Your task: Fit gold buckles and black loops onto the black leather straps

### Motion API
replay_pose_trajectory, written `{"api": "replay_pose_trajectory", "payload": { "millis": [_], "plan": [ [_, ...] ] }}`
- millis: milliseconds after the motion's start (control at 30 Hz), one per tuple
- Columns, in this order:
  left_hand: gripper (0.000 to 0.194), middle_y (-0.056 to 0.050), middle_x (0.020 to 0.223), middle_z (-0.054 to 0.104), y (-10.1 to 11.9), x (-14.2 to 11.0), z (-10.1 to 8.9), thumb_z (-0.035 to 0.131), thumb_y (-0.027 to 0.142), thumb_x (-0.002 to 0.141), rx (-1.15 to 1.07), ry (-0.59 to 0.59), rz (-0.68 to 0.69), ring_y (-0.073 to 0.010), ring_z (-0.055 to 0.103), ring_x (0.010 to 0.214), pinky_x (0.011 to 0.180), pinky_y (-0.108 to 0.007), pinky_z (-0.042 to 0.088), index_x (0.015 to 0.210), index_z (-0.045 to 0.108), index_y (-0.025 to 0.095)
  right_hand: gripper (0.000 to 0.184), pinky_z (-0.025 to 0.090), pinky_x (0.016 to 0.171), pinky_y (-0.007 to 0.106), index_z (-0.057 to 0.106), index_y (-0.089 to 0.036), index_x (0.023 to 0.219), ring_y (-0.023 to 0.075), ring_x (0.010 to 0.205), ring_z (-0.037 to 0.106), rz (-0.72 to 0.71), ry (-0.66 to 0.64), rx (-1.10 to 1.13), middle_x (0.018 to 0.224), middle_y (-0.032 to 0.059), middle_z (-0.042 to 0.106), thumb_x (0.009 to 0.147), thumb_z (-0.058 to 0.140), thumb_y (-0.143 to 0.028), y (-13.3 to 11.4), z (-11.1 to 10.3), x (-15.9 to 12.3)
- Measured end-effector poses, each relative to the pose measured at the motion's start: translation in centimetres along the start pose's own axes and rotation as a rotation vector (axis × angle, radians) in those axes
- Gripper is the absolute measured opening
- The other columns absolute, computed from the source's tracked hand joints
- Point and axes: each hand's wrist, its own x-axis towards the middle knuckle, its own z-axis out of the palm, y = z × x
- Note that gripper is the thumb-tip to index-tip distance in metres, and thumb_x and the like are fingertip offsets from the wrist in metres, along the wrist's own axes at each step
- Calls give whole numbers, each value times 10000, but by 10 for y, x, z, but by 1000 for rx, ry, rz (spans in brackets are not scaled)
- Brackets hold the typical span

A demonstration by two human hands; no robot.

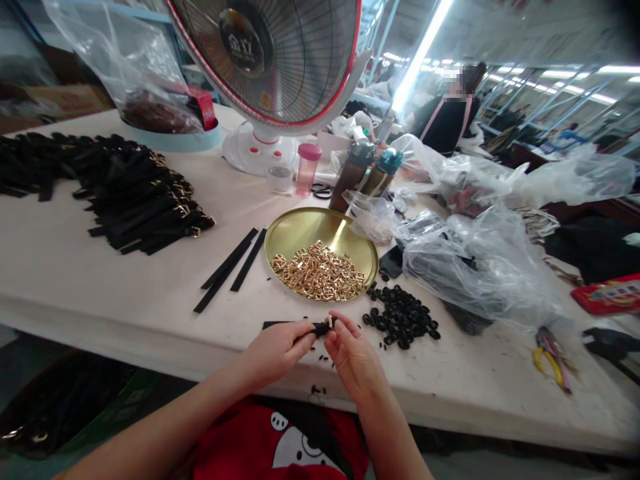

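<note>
In front of me at the table edge, my left hand (286, 347) is closed around a black strap (273, 325), whose tail sticks out to the left. At the strap's other end sits a small gold buckle (331, 323), pinched between the thumb and fingers of my right hand (351, 355). Just beyond both hands, a round gold tray (279, 227) bears a heap of gold buckles (323, 273). A pile of small black loops (401, 315) lies to the right of my right hand. Loose black strips (226, 270) rest left of the tray.
Many black straps with buckles (145, 197) are heaped at the left. A fan (270, 60) stands at the back, near a pink cup (307, 170) and bottles (353, 173). Plastic bags (480, 267) and pliers (553, 360) lie right. A person (445, 120) is farther off.
</note>
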Motion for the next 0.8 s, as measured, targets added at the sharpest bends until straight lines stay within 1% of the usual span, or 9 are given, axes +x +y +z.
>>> {"api": "replay_pose_trajectory", "payload": {
  "millis": [67, 133, 233, 300, 400, 500, 600, 733, 800],
  "plan": [
    [232, -9, 777, 603, 3, 0, 1, 376, 312, 841, 6, -2, 30, -159, 529, 718, 642, -228, 352, 830, 577, 198, 272, 471, 569, 207, 643, -194, 845, 59, 547, 521, -28, -27, -79, 747, -14, 617, 603, 733, -277, 8, 1, -4],
    [187, -10, 794, 600, 6, 0, 4, 393, 273, 821, -57, -4, 18, -155, 524, 731, 656, -228, 363, 822, 558, 187, 245, 455, 578, 230, 629, -186, 858, 81, 566, 516, -116, -39, -211, 728, -11, 606, 653, 692, -306, 17, 2, -9],
    [104, 6, 739, 561, 9, -1, 9, 435, 246, 782, -209, 15, -59, -130, 494, 679, 602, -209, 371, 793, 504, 169, 194, 421, 584, 236, 593, -182, 842, 107, 599, 499, -281, -20, -436, 668, -21, 568, 719, 626, -329, 25, 2, -16],
    [134, 24, 663, 520, 9, -2, 11, 429, 288, 793, -304, -5, -110, -105, 453, 586, 528, -195, 353, 767, 474, 165, 161, 401, 581, 231, 562, -184, 767, 106, 594, 473, -354, 12, -534, 624, -33, 525, 763, 573, -344, 26, 1, -18],
    [213, 42, 602, 484, 7, -3, 11, 401, 359, 818, -416, -86, -142, -74, 384, 479, 447, -180, 313, 759, 459, 163, 233, 381, 568, 225, 506, -184, 653, 100, 573, 432, -374, 46, -585, 583, -41, 464, 800, 516, -364, 23, -1, -18],
    [234, 45, 589, 487, 3, -2, 12, 420, 387, 805, -497, -105, -168, -61, 368, 445, 421, -174, 301, 743, 446, 163, 228, 380, 539, 231, 515, -183, 683, 106, 555, 427, -320, -1, -559, 571, -39, 453, 802, 495, -375, 21, -2, -17],
    [242, 47, 550, 492, -2, -1, 19, 415, 398, 797, -519, -65, -219, -60, 350, 406, 395, -177, 277, 715, 426, 170, 201, 382, 540, 241, 531, -186, 709, 119, 566, 440, -372, 11, -670, 583, -30, 474, 805, 483, -356, 21, -1, -20],
    [210, 54, 523, 494, -4, -2, 26, 429, 370, 793, -426, 21, -211, -71, 364, 410, 403, -181, 277, 701, 423, 182, 89, 389, 628, 275, 561, -201, 717, 147, 672, 478, -666, 66, -970, 721, 10, 535, 770, 540, -269, 21, -4, -27],
    [210, 50, 534, 508, -2, -4, 26, 437, 365, 797, -380, 28, -193, -73, 383, 428, 421, -181, 286, 696, 437, 181, 60, 389, 628, 276, 565, -202, 729, 148, 669, 485, -669, 70, -994, 721, 9, 540, 761, 547, -250, 20, -8, -27]
  ]
}}
